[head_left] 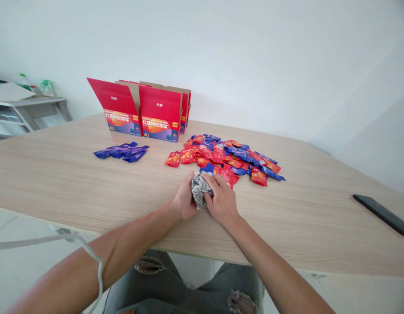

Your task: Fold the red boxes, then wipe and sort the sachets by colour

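Observation:
Between my two hands, low over the front of the table, is a crumpled grey-and-white striped cloth (199, 190). My left hand (185, 198) cups it from the left side, and the fingers of my right hand (223, 198) press into it from the right. Just beyond my hands lies a loose pile of red and blue sachets (218, 152), the nearest ones partly hidden by my fingers. A smaller group of blue sachets (123, 151) sits further left.
Open red boxes (160, 113) with raised flaps stand at the back left of the wooden table (74, 183). A black flat device (383, 214) lies near the right edge. A white cable (90, 250) hangs by my left forearm. A side desk (35, 102) stands far left.

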A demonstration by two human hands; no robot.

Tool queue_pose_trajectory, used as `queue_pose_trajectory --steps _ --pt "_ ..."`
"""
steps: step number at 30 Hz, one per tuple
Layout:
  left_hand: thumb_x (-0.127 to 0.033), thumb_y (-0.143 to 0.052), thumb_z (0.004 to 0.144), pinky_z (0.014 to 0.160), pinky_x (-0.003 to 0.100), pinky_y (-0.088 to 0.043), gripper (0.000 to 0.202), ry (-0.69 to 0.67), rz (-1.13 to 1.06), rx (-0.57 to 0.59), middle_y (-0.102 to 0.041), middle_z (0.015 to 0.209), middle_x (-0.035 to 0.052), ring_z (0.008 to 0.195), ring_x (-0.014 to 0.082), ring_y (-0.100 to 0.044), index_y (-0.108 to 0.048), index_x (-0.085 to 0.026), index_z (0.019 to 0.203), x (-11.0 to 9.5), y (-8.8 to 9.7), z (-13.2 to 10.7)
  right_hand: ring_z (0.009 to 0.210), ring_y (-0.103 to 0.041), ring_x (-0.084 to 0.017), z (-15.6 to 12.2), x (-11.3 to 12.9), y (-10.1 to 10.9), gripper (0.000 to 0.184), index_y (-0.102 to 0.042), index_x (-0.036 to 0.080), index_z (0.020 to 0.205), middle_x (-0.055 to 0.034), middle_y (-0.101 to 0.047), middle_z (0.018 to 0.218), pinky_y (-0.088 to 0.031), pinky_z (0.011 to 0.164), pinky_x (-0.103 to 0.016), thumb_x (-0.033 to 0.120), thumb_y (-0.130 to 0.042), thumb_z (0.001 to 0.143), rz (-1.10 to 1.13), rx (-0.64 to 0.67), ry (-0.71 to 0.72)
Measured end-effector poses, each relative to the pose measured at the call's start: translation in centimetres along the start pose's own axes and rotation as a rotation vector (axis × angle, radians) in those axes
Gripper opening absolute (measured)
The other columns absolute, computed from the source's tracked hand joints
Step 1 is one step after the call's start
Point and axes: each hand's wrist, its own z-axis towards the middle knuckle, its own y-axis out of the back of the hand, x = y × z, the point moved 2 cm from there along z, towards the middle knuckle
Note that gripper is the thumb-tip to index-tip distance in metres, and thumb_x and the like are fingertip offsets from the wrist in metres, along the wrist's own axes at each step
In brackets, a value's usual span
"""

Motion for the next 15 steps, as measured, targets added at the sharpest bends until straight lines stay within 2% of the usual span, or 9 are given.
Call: queue_pose_trajectory --steps 4,7,10,12,13,15 --pt "-0.038 -0.041 0.115 0.090 0.033 -0.064 0.044 -0.066 -0.013 0.027 -0.083 0.107 0.0120 0.092 0.0216 -0.079 -0.076 -0.013 0.122 0.3 0.6 0.1 0.101 -0.070 -0.027 1.1 -2.0 -0.2 0.049 -0.070 0.023 0.141 -0.0096 -0.071 0.111 -0.058 0.084 -0.035 0.014 -0.063 0.093 -0.102 0.030 -0.036" --pt "-0.027 -0.046 0.112 0.089 0.037 -0.066 0.035 -0.059 0.047 0.076 -0.082 0.112 0.0117 0.091 0.0214 -0.079 -0.073 -0.015 0.131 0.4 0.6 0.0 0.103 -0.070 -0.028 2.3 -4.0 -0.1 0.047 -0.071 0.023 0.139 -0.0098 -0.072 0.113 -0.057 0.083 -0.035 0.016 -0.063 0.093 -0.165 0.008 -0.127" --pt "-0.030 -0.045 0.113 0.075 0.038 -0.067 0.038 -0.029 0.119 0.076 -0.082 0.113 0.0165 0.087 0.0249 -0.080 -0.071 -0.010 0.132 0.2 0.5 -0.1 0.100 -0.070 -0.029 3.0 -5.8 0.2 0.044 -0.074 0.022 0.134 -0.0108 -0.072 0.110 -0.058 0.080 -0.037 0.015 -0.059 0.093 -0.183 -0.054 -0.274" --pt "-0.036 -0.041 0.114 0.066 0.035 -0.065 0.045 -0.029 0.144 0.057 -0.081 0.110 0.0200 0.085 0.0269 -0.081 -0.071 -0.006 0.127 -0.1 0.4 0.3 0.100 -0.070 -0.030 2.7 -6.2 0.5 0.043 -0.074 0.018 0.132 -0.0128 -0.072 0.110 -0.058 0.084 -0.040 0.015 -0.055 0.093 -0.153 -0.168 -0.330" --pt "-0.038 -0.040 0.114 0.065 0.035 -0.064 0.047 -0.049 0.136 0.042 -0.081 0.108 0.0202 0.084 0.0268 -0.081 -0.072 -0.005 0.124 -0.3 0.5 0.7 0.102 -0.070 -0.031 2.4 -6.0 0.6 0.044 -0.072 0.016 0.133 -0.0137 -0.071 0.111 -0.059 0.088 -0.042 0.015 -0.053 0.094 -0.121 -0.226 -0.310" --pt "-0.039 -0.040 0.114 0.069 0.034 -0.065 0.046 -0.107 0.079 0.035 -0.082 0.103 0.0170 0.084 0.0250 -0.080 -0.073 -0.008 0.119 -0.7 0.7 1.5 0.107 -0.069 -0.030 1.8 -4.8 0.4 0.047 -0.069 0.017 0.137 -0.0137 -0.071 0.115 -0.058 0.095 -0.043 0.013 -0.052 0.093 -0.038 -0.254 -0.151"
